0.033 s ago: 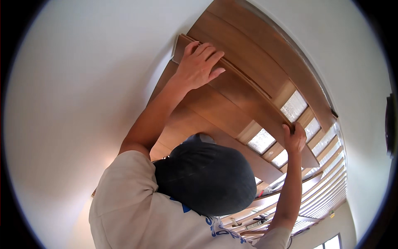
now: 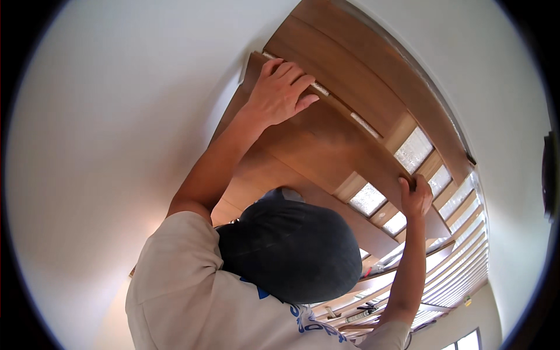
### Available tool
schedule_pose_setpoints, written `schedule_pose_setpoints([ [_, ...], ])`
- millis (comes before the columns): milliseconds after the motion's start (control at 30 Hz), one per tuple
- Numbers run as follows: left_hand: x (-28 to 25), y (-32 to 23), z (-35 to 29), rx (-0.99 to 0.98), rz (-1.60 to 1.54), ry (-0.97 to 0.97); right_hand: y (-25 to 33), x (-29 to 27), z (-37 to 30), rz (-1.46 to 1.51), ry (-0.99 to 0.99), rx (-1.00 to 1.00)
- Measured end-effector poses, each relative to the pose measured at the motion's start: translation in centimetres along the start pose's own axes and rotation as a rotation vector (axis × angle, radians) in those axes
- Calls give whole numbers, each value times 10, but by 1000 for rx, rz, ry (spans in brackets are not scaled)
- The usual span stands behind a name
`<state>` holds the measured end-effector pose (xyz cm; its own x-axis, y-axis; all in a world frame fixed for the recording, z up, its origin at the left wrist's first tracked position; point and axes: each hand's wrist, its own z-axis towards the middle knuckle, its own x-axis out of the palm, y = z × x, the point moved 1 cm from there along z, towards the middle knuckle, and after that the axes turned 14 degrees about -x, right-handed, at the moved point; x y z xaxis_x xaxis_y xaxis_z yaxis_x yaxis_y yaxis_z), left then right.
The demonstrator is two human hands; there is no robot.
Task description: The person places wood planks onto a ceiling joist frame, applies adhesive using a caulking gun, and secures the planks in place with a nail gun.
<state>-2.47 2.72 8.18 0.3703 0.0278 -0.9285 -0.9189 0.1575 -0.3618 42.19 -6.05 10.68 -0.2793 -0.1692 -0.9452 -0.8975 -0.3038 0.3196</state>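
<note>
A long brown wooden plank [image 2: 350, 137] lies slantwise across the battens, between rows of matching boards. My left hand [image 2: 282, 90] rests on its far left part, fingers bent over the upper edge and thumb out to the side. Toward the plank's other end, my right hand [image 2: 416, 197] grips the same edge, thumb apart from the bent fingers; its fingertips are partly hidden. Between this edge and the neighbouring board [image 2: 344, 67] runs a narrow gap with silvery foil [image 2: 366, 125] showing. Both arms reach up past a dark cap [image 2: 291, 251] that hides some boards.
Pale walls close in on the left [image 2: 105, 146] and right [image 2: 519, 175]. Beyond the plank ends, light battens [image 2: 430, 165] cross shiny foil [image 2: 413, 150]. Farther off, bare slats [image 2: 461, 259] run in rows, with some tool-like things [image 2: 359, 315] lying among them. A window [image 2: 468, 341] is at lower right.
The plank has shifted slightly away from the neighbouring upper board, and foil now shows in the gap between them. Both hands have stayed on its edge, the right one moving down a little.
</note>
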Motion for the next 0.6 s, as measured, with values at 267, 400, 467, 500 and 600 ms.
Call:
schedule_pose_setpoints([
  [267,-4,-2,-69,71,-180,89,31,25,-78,183,399,192],
  [400,14,10,-104,58,-156,197,55,66,-108,238,433,282],
  [467,21,17,-110,36,-108,243,60,79,-114,178,470,215],
  [500,24,19,-111,60,-109,240,62,83,-115,170,454,202],
  [600,30,22,-106,52,-80,217,62,87,-113,247,473,233],
])
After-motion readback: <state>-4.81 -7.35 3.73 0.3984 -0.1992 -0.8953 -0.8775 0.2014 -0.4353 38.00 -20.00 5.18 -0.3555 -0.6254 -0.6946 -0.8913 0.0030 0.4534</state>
